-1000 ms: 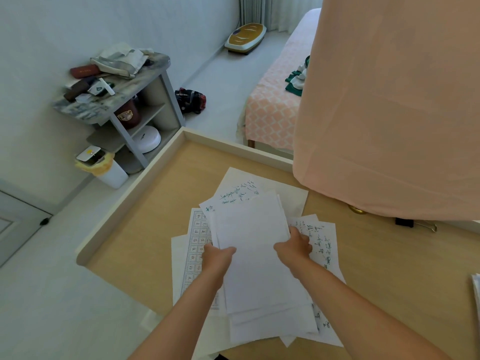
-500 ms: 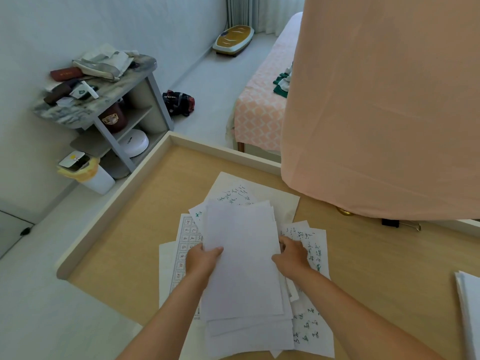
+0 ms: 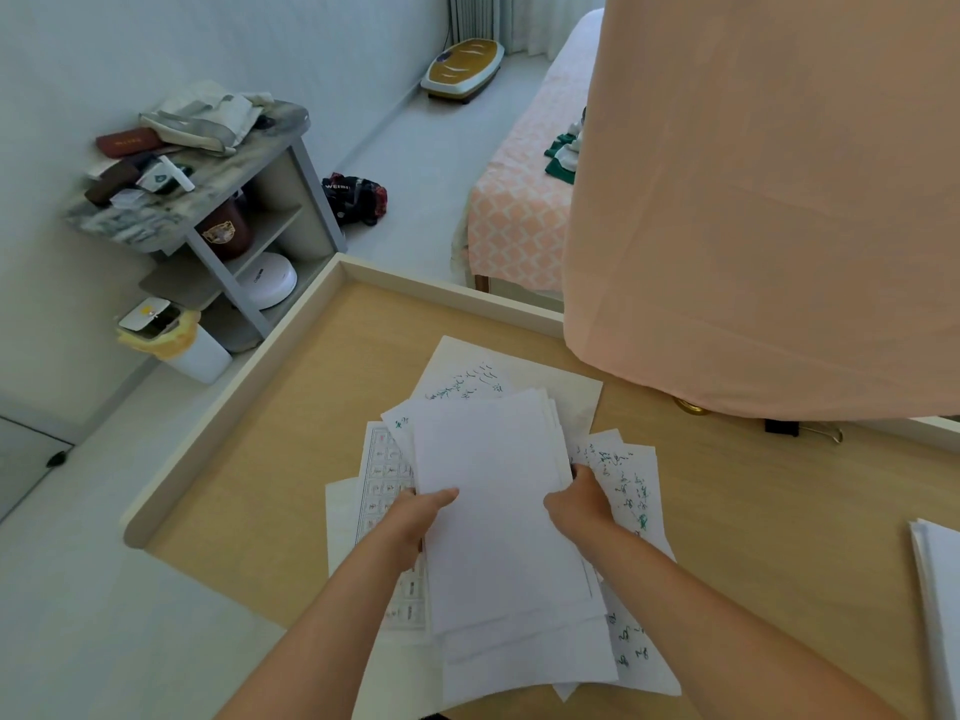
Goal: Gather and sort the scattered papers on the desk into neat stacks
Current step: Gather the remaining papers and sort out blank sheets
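White and blank on top, and being held low over the wooden desk [image 3: 249, 511]: a sheaf [image 3: 493, 511] of sheets, roughly squared but fanning out a little at the near end. Gripping its left edge with the left hand [image 3: 415, 517], thumb lying across the top sheet and fingers tucking underneath. Clasping its right edge with the right hand [image 3: 576, 504], fingers curling round and under the paper. Hovering over the loose pages below or resting on them; cannot tell which.

Lying scattered beneath and around the sheaf: a grid sheet [image 3: 387, 470] poking out to the left, scrawled pages [image 3: 631, 491] in green ink spreading out to the right, another written page [image 3: 467, 371] sticking out at the far end.

Sitting well apart at the right edge of the desk, partly cropped: a second pile [image 3: 940, 589] of white paper.

Hanging over the far right of the desk: a pink cloth [image 3: 753, 200], with a black clip [image 3: 781, 427] lying just below its hem.

Standing on the floor to the left, beyond the desk: a grey shelf [image 3: 124, 223] piled with clutter, with a white bin [image 3: 202, 358] just beside it. Showing further back: a bed [image 3: 514, 215] in a pink patterned cover.
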The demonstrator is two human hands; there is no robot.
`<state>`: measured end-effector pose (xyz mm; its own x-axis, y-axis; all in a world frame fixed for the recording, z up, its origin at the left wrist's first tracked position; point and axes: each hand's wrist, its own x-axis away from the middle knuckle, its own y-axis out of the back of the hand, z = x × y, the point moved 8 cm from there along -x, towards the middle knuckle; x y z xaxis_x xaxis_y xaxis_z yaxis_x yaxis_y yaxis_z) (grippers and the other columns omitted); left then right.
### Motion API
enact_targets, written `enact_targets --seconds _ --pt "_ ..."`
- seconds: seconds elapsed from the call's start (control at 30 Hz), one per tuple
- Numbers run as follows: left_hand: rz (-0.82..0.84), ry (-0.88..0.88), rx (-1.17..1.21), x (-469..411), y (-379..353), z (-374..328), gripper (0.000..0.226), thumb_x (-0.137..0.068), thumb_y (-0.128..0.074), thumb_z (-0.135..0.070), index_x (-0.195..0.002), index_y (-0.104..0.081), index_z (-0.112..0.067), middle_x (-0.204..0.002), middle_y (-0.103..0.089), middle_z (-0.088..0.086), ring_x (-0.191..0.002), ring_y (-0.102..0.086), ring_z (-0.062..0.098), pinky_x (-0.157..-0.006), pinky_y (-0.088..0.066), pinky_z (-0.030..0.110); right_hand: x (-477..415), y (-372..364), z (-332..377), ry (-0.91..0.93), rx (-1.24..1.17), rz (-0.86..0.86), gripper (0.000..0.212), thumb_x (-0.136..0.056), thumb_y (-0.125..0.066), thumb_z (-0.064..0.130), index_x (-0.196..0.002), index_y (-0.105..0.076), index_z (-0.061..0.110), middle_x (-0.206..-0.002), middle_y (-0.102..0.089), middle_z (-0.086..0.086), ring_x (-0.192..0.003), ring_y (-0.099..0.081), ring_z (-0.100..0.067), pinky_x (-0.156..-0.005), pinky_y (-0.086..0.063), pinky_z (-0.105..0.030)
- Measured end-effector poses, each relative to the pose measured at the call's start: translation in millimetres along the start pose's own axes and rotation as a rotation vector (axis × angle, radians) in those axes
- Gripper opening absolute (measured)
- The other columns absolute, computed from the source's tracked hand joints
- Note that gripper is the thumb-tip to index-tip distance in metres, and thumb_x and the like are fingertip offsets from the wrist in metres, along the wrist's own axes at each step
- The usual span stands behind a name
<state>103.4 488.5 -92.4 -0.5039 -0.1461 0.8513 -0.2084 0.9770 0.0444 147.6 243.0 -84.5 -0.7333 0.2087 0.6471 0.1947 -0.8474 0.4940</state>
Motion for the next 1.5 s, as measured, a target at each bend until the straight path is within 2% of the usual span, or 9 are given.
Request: enact_targets --seconds 0.2,0.37,0.57,0.77,0.87,0.97,1.27,1.37,1.5 --pt "0.036 -0.131 0.101 7 -8 -5 0.035 -0.087 -0.071 -0.010 -0.121 -0.062 -0.014 -0.112 -0.072 0.009 -0.097 -0.070 0.030 -0.076 -0.058 0.042 13 -1 -5 0.059 -0.101 0.121 0.018 -0.089 -0.062 0.004 -0.104 -0.060 0.014 -0.096 -0.066 0.000 -0.079 -0.059 -0.013 -0.059 -0.046 -0.019" --pt "-0.011 -0.213 0.180 14 -9 -10 0.044 -0.088 -0.069 -0.005 -0.126 -0.051 -0.017 -0.116 -0.067 0.009 -0.099 -0.069 0.031 -0.082 -0.058 0.048 18 23 -5 0.142 -0.323 0.171 0.024 -0.089 -0.069 0.005 -0.103 -0.065 0.024 -0.104 -0.071 0.003 -0.094 -0.067 -0.015 -0.077 -0.054 -0.026" --pt "0.072 -0.370 -0.193 24 -55 -33 0.028 -0.094 -0.062 -0.014 -0.121 -0.058 -0.018 -0.118 -0.067 0.002 -0.102 -0.065 0.017 -0.083 -0.054 0.031 12 84 -39 0.074 -0.304 0.000 0.023 -0.087 -0.070 0.002 -0.104 -0.066 0.017 -0.099 -0.071 -0.003 -0.087 -0.067 -0.018 -0.065 -0.052 -0.027" --pt "-0.249 -0.400 -0.703 15 -53 -27 0.059 -0.085 -0.064 -0.018 -0.139 -0.041 -0.012 -0.130 -0.051 0.006 -0.117 -0.051 0.028 -0.092 -0.052 0.044 4 141 -106 -0.080 -0.183 -0.290 0.026 -0.085 -0.066 0.002 -0.110 -0.065 0.009 -0.091 -0.064 -0.004 -0.083 -0.061 -0.025 -0.072 -0.048 -0.030" --pt "-0.169 -0.285 -0.428 14 -62 -15 0.060 -0.086 -0.069 -0.012 -0.137 -0.039 -0.011 -0.121 -0.057 0.006 -0.107 -0.060 0.028 -0.082 -0.054 0.038 6 141 -103 -0.077 -0.145 -0.361 0.017 -0.080 -0.064 0.003 -0.092 -0.066 0.015 -0.084 -0.066 -0.003 -0.080 -0.063 -0.027 -0.066 -0.049 -0.029" --pt "-0.115 -0.178 -0.265 13 -64 -2 0.028 -0.088 -0.067 -0.010 -0.114 -0.059 -0.008 -0.105 -0.066 0.008 -0.087 -0.064 0.024 -0.067 -0.054 0.034 1 129 -96 -0.070 -0.198 -0.338 0.024 -0.076 -0.060 -0.002 -0.079 -0.066 0.020 -0.081 -0.070 -0.004 -0.074 -0.065 -0.025 -0.059 -0.053 -0.030" --pt "-0.314 -0.259 0.274 30 -2 -4 0.008 -0.091 -0.066 -0.021 -0.092 -0.065 -0.013 -0.093 -0.068 0.006 -0.080 -0.064 0.025 -0.071 -0.054 0.038 -7 124 -106 -0.104 -0.261 -0.299 0.023 -0.080 -0.059 -0.003 -0.098 -0.065 0.011 -0.089 -0.068 -0.006 -0.079 -0.065 -0.026 -0.069 -0.053 -0.034" --pt "-0.394 -0.414 0.235 56 11 -29 0.014 -0.094 -0.063 -0.026 -0.089 -0.065 -0.013 -0.088 -0.067 0.004 -0.075 -0.062 0.022 -0.061 -0.050 0.031 -9 120 -101 -0.102 -0.219 -0.296 0.027 -0.079 -0.056 -0.001 -0.101 -0.064 0.013 -0.089 -0.068 -0.004 -0.078 -0.065 -0.025 -0.067 -0.054 -0.034" --pt "-0.439 -0.898 -0.073 127 -2 -99 0.022 -0.096 -0.061 -0.024 -0.075 -0.062 -0.016 -0.071 -0.062 0.001 -0.066 -0.053 0.010 -0.056 -0.041 0.023 -4 115 -92 -0.078 -0.183 -0.280 0.035 -0.080 -0.050 -0.001 -0.108 -0.062 0.015 -0.096 -0.067 -0.003 -0.084 -0.065 -0.026 -0.065 -0.051 -0.031"
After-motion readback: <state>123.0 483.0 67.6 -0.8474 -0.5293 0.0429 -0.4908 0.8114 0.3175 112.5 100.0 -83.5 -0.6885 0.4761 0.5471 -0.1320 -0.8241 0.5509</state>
